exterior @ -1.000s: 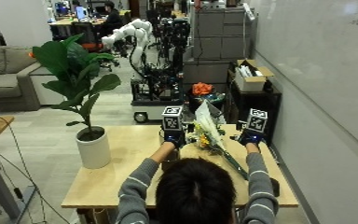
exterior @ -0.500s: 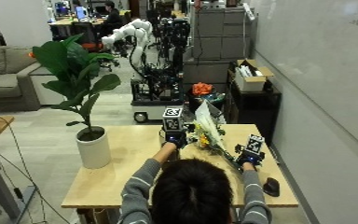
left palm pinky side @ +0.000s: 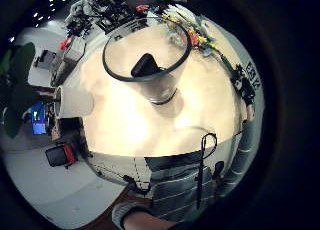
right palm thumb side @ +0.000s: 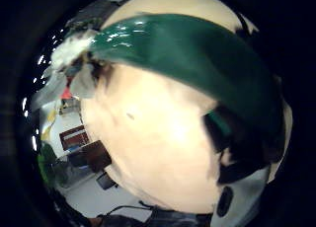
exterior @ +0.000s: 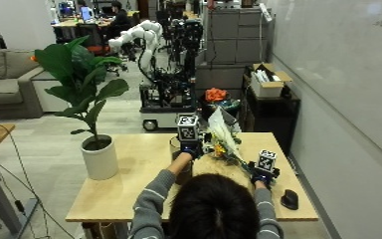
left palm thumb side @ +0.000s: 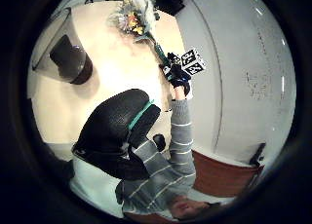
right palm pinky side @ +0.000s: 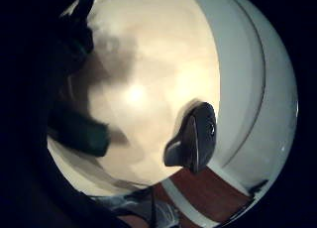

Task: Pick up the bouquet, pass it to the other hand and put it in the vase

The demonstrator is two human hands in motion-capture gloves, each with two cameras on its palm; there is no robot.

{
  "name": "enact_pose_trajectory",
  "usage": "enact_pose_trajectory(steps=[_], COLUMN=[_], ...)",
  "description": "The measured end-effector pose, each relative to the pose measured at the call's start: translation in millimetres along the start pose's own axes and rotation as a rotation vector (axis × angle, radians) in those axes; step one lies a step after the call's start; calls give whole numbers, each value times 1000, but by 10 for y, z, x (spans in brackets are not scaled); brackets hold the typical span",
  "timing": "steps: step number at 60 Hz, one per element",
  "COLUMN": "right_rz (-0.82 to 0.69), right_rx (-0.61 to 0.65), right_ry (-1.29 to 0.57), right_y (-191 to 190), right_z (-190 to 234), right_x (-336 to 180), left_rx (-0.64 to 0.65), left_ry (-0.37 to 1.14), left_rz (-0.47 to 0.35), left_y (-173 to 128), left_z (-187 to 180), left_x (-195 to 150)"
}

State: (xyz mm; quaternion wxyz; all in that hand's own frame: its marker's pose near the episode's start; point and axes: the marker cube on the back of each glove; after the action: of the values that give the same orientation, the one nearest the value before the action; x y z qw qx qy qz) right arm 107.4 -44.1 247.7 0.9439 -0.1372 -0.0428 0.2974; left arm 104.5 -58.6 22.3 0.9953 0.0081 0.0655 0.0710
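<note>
Bouquet [exterior: 223, 145] lies on the tabletop [exterior: 131, 191] beside the vase [left palm pinky side: 150, 65]. Right hand [exterior: 262, 175] grips its green stem end; left hand [exterior: 190, 147] fingers: cannot tell.

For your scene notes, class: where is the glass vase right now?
In the outside view the vase stands on the table, just below the raised left hand, left of the bouquet and right of the potted plant.

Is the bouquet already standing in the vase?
No. The vase stands on the table without flowers, and the bouquet lies beside it on the table, its stem held by the right hand.
</note>
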Motion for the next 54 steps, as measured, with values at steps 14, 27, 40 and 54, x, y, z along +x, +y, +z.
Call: enact_pose_trajectory(steps=[14,27,40,54], right_rz=[133,154,-154,-221], right_rx=[269,548,729,615], right_ry=[-43,-415,-1047,-1233], right_y=[-166,-318,-115,289], right_z=[-119,-399,-1251,-1681], right_x=[95,201,-41,-179], left_rx=[14,-11,-82,-125], left_ry=[-18,38,367,984], left_rz=[1,19,72,459], left_y=[-31,-115,102,9], left_z=[-38,-123,-488,-808], left_x=[58,142,341,708])
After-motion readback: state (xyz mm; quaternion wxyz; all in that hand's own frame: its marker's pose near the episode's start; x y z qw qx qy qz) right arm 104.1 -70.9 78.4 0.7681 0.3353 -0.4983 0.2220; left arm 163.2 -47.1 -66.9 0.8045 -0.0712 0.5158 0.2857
